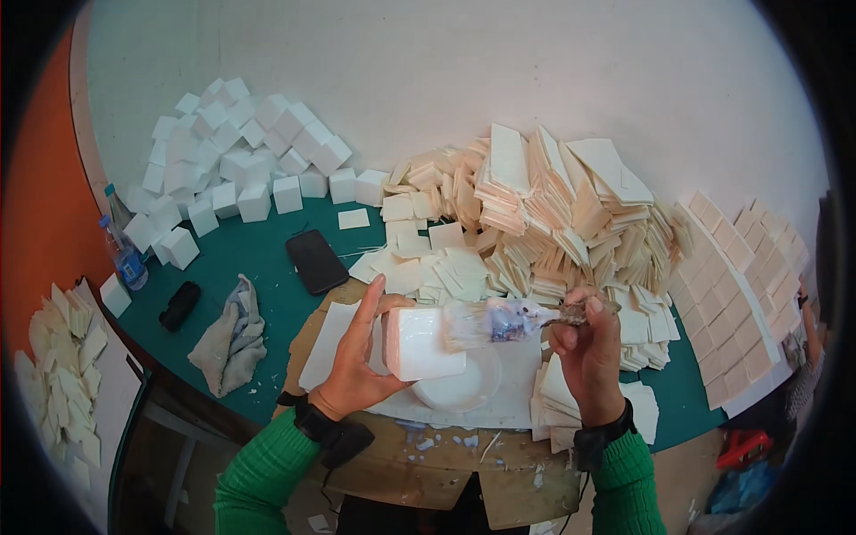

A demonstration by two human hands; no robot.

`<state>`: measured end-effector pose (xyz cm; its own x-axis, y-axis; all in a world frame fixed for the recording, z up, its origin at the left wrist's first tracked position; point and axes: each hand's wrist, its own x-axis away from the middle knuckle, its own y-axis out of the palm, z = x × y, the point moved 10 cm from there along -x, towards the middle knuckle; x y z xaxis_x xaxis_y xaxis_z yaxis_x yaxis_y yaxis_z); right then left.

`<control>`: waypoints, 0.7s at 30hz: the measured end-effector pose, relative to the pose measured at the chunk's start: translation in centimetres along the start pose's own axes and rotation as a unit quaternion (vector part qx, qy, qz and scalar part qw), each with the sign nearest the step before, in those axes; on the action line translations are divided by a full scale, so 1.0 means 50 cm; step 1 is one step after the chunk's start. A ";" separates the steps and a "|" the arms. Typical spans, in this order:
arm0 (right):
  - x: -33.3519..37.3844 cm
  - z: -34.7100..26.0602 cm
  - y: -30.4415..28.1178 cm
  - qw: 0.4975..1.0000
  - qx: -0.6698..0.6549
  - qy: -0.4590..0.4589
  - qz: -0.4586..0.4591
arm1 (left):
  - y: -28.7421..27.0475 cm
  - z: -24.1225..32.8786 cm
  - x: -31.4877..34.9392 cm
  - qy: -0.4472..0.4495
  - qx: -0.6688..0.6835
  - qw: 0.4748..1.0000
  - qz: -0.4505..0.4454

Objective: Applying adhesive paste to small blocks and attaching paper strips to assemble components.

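Note:
My left hand (pixel 349 355) grips a white block (pixel 419 343) from its left side, thumb below and fingers above. The block's face looks wet and glossy. In my right hand (pixel 584 348) is a paintbrush (pixel 513 321), held by its dark, crusted handle. Its pale bristles lie against the right part of the block's face. Below the block and brush stands a white bowl (pixel 473 383), partly hidden by the block, on a white sheet (pixel 522 406).
White blocks (pixel 214 134) are heaped at the back left. Cream sheets (pixel 571 196) pile up at the back. A black phone (pixel 316 261), grey cloth (pixel 230 339) and plastic bottle (pixel 125 254) lie left. Panels of pale squares (pixel 722 294) lean at right.

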<state>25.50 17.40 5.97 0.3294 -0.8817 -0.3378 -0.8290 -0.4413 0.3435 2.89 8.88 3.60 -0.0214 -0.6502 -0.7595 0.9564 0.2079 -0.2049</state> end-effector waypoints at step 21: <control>0.000 -0.024 -0.013 0.998 0.011 -0.041 0.044 | -0.014 -0.014 0.005 -0.015 0.006 1.000 0.025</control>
<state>26.58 17.47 6.81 0.2175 -0.8998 -0.3781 -0.8634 -0.3581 0.3555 2.03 9.09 3.09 0.0351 -0.6615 -0.7491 0.9597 0.2313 -0.1593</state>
